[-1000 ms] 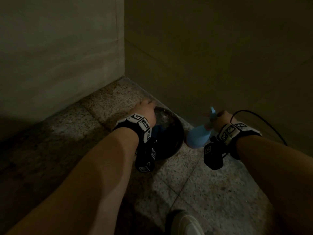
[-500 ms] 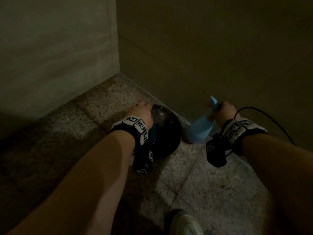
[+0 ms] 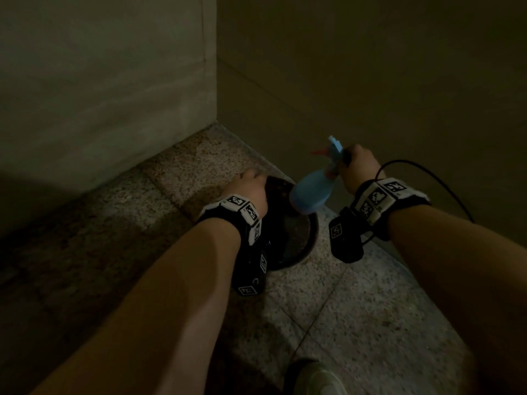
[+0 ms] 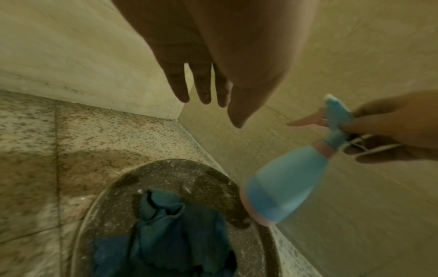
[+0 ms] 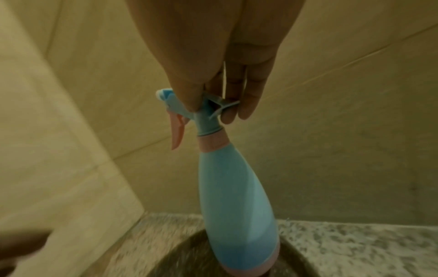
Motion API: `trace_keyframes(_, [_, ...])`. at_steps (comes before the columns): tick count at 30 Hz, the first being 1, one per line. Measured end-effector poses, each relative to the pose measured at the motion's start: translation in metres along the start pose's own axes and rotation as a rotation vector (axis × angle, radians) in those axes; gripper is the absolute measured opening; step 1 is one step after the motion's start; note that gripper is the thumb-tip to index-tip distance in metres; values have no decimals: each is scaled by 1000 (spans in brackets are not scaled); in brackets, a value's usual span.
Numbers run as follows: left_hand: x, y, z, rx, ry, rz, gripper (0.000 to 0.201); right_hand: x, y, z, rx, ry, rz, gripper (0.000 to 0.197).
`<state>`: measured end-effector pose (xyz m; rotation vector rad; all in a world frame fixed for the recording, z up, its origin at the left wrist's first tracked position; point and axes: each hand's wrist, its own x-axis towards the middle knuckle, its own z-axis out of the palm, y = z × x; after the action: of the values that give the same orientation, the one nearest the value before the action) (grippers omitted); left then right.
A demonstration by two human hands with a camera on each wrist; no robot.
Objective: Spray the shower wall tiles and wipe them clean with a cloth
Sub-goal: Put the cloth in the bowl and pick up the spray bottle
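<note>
Two tiled walls (image 3: 370, 81) meet in a dim corner, one paler on the left and one darker on the right, with thin grout lines running across them. Below them lies a speckled stone floor (image 3: 370, 323) laid in large slabs. On the floor, tight against the right-hand wall and near the corner, sits a round dark basin (image 4: 180, 168) with a flecked rim. Inside the basin lies a crumpled blue cloth (image 4: 175, 234), bunched toward the near side.

The spray bottle (image 5: 234, 196) is light blue with a pink band at its neck, a pink base and a pink trigger. It hangs off the floor, its base over the right edge of the basin and its head tilted up toward the right-hand wall. The right hand (image 3: 358, 166) holds it by the head, thumb and fingers (image 5: 251, 90) curled round the top just above the neck; no finger is on the trigger.

The left hand (image 4: 213, 61) hovers over the far rim of the basin, above the cloth, with its fingers (image 4: 180, 84) straight, slightly spread and pointing toward the corner, holding nothing. I cannot tell whether it touches the rim.

Both wrists carry black bands with white patterned tags, and a thin black cable (image 3: 427, 172) loops off the right one. The toe of a pale shoe (image 3: 316, 377) shows at the bottom edge of the head view.
</note>
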<state>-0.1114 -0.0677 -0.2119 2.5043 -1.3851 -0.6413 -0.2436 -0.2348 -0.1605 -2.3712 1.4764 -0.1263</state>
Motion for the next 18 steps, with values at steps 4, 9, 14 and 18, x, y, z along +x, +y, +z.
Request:
trace_keyframes(4, [-1, -6, 2, 16, 4, -25, 62, 4, -15, 15, -7, -39, -33, 37])
trace_keyframes(9, [2, -15, 3, 38, -26, -74, 60, 9, -17, 30, -25, -59, -34, 41])
trace_keyframes(14, [8, -19, 11, 43, -54, -93, 59, 17, -20, 34, -62, -54, -59, 38])
trace_keyframes(18, [12, -19, 16, 32, -65, -105, 61, 21, -25, 39, -47, -47, -105, 37])
